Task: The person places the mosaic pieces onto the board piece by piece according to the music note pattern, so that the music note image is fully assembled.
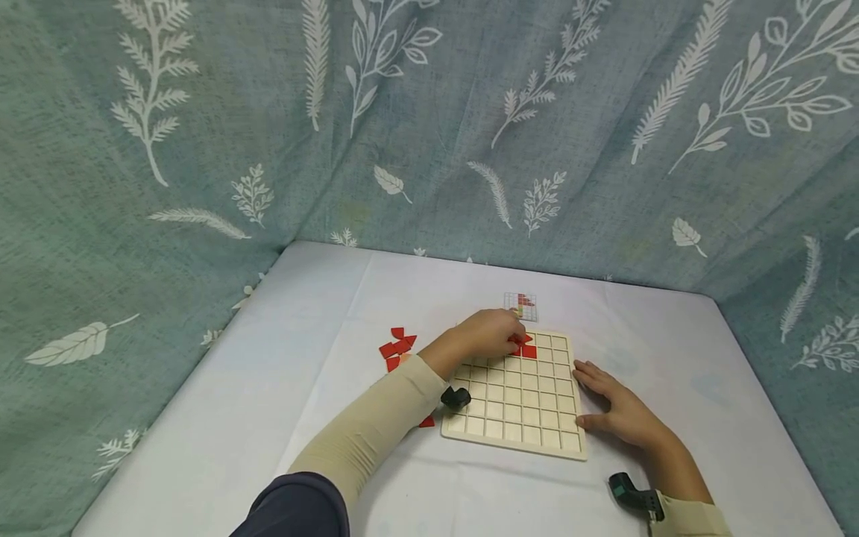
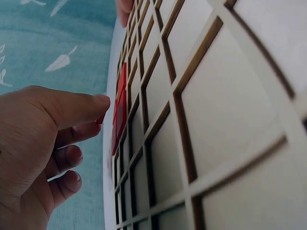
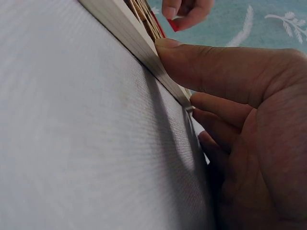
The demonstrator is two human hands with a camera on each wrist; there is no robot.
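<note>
My left hand [image 1: 492, 333] is over the far part of a cream gridded board [image 1: 513, 414] and pinches a small red tile [image 2: 101, 118] between thumb and forefinger. The held tile's shape is mostly hidden by the fingers. Just below that hand, a few red tiles [image 1: 529, 351] lie in the board's cells near its far edge. My right hand [image 1: 616, 406] rests at the board's right side. In the right wrist view its thumb [image 3: 206, 67] touches the board's rim, with the fingers loosely extended alongside.
Several loose red tiles [image 1: 388, 349] lie left of the board, and another red tile [image 1: 426, 422] shows beside the left sleeve, which may hide more. A small printed grid card [image 1: 529, 313] lies beyond the board's far edge. A leaf-patterned curtain [image 1: 429, 194] stands behind the white table [image 1: 335, 313].
</note>
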